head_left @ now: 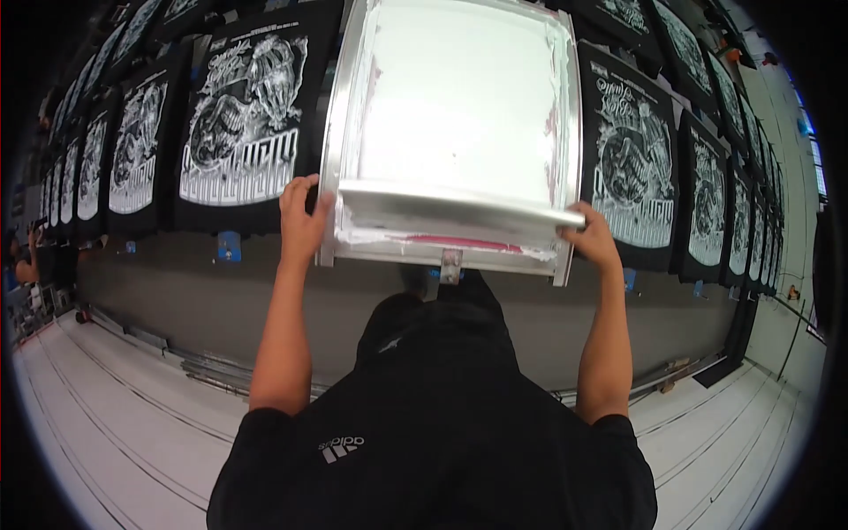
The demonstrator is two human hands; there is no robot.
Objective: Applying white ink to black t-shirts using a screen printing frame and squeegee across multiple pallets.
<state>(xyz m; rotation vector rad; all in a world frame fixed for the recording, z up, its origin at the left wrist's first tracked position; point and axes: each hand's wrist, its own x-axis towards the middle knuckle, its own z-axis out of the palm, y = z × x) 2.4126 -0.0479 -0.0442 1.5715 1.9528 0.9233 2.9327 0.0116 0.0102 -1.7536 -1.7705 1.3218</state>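
Black cloth of a short-sleeved shirt [433,389] is seen nearest; beyond it, a long silver metal bar [459,205] is held across a white-coated rectangular screen [450,106], and is best kept square to the silver metal frame [336,141]. The bar's right end is clasped by the right hand [594,235]; the left hand [303,216] is curved at the frame's left side, whether gripping cannot be told.

Printed black shirts [137,146] line up to my left and right.
Around me: a pale, dark-lined floor [128,428], a pale wall [770,106] and, far left, another person [26,269].
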